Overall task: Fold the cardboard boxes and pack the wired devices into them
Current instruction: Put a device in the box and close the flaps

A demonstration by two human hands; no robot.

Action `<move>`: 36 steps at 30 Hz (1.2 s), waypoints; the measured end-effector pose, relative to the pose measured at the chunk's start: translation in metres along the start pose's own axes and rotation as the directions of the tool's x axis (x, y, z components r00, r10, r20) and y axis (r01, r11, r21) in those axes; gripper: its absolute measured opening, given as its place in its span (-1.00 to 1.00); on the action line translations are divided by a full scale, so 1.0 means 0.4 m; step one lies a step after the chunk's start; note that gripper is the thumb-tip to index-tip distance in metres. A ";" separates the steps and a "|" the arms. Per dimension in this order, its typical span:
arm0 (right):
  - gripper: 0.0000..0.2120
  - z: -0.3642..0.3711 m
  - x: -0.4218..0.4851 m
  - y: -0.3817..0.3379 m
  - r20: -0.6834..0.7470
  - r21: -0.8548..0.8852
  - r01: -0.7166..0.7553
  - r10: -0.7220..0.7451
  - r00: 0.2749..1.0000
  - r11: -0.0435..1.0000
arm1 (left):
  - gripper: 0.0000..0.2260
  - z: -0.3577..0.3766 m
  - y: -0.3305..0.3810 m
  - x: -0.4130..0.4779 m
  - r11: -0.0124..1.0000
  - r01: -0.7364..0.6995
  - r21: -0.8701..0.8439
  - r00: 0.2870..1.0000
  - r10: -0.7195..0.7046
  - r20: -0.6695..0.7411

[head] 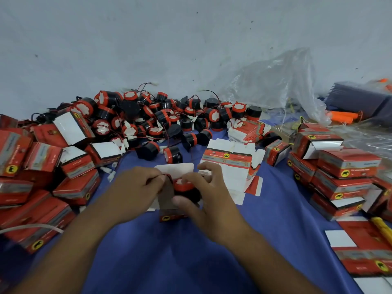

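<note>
Red-capped device (183,186) sits in box (169,217), left hand (135,187) and right hand (212,194) fingers (192,176) pinching it.

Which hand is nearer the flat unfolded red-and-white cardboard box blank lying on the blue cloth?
Right. The right hand, gripping the round black-and-red device, sits just left of the blank; the left hand is farther left, beyond the open box.

A red-and-black wired device (183,185) sits half inside an open red box (169,216) (flaps up) mid-worktop. Loose devices (161,117) heap along the far edge, flat boxes (229,162) lie beside them, and folded boxes (343,166) crowd both side edges.
</note>
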State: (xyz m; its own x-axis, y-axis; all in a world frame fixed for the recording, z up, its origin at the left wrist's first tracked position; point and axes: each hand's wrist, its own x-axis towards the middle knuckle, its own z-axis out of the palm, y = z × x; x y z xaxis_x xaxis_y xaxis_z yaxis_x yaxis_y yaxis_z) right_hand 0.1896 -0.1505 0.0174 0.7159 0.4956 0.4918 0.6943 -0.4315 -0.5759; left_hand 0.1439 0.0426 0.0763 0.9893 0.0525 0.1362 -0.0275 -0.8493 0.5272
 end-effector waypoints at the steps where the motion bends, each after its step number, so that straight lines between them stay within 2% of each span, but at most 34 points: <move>1: -0.75 0.003 0.003 -0.007 -0.037 -0.025 -0.052 0.051 0.998 0.998 | -0.69 0.005 -0.006 0.003 1.000 -0.004 0.023 1.000 0.003 0.006; 2: -0.81 0.004 0.005 -0.011 -0.073 -0.050 -0.097 0.093 0.993 0.994 | -0.68 0.009 -0.010 0.006 0.999 -0.013 0.036 1.000 0.012 0.010; 4: -0.80 0.002 0.008 -0.007 -0.105 -0.104 -0.143 0.132 0.986 0.984 | -0.68 0.014 -0.015 0.010 0.999 -0.034 0.035 0.999 0.034 0.012; 7: -0.78 -0.004 0.011 -0.005 -0.033 -0.187 -0.139 0.135 0.990 0.973 | -0.68 0.025 -0.016 0.012 0.995 -0.051 0.081 0.999 0.051 0.012; 11: -0.71 -0.002 0.015 -0.014 0.070 -0.314 -0.138 0.168 0.983 0.939 | -0.74 0.036 -0.016 0.013 0.963 -0.035 0.268 0.999 0.034 0.010; 17: -0.65 0.006 0.017 -0.014 0.055 -0.304 -0.172 0.197 0.979 0.937 | -0.79 0.054 -0.008 0.017 0.889 -0.088 0.448 0.993 0.116 -0.036; 18: -0.67 0.004 0.019 -0.012 0.036 -0.289 -0.181 0.199 0.979 0.940 | -0.80 0.057 -0.017 0.023 0.897 -0.129 0.424 0.989 0.148 -0.013; 19: -0.71 0.000 0.021 -0.011 0.023 -0.269 -0.184 0.198 0.980 0.945 | -0.80 0.056 -0.028 0.026 0.932 -0.163 0.324 0.986 0.163 0.026; 21: -0.72 -0.014 0.020 -0.005 0.022 -0.196 -0.172 0.180 0.983 0.965 | -0.61 0.048 -0.045 0.025 0.982 -0.186 0.013 0.971 0.182 0.155; 22: -0.71 -0.023 0.019 0.000 0.037 -0.152 -0.149 0.156 0.987 0.977 | -0.52 0.047 -0.051 0.023 0.979 -0.180 -0.098 0.960 0.196 0.199; 23: -0.71 -0.032 0.019 0.002 0.057 -0.122 -0.112 0.120 0.991 0.986 | -0.49 0.049 -0.057 0.019 0.975 -0.176 -0.137 0.958 0.201 0.204; 26: -0.76 -0.050 0.021 0.006 0.113 -0.093 -0.005 0.016 0.993 0.996 | -0.56 0.061 -0.077 0.024 0.977 -0.181 -0.109 0.973 0.194 0.123; 28: -0.79 -0.054 0.020 0.010 0.132 -0.084 0.057 -0.046 0.990 0.995 | -0.59 0.061 -0.085 0.029 0.981 -0.185 -0.058 0.974 0.191 0.123; 31: -0.82 -0.054 0.019 0.020 0.142 -0.071 0.132 -0.121 0.982 0.989 | -0.52 0.053 -0.096 0.030 0.986 -0.162 -0.042 0.977 0.167 0.135; 36: -0.80 -0.062 0.021 0.031 0.061 0.081 0.148 -0.153 0.986 0.986 | -0.63 0.041 -0.109 0.026 0.985 -0.150 -0.088 0.975 0.162 0.154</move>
State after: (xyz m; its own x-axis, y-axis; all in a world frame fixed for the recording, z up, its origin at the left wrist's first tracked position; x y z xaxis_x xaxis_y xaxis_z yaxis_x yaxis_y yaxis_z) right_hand 0.2061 -0.1705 0.0305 0.5958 0.6003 0.5336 0.7842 -0.2913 -0.5479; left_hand 0.1579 0.0718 0.0410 0.9819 -0.1674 0.0889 -0.1879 -0.7980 0.5726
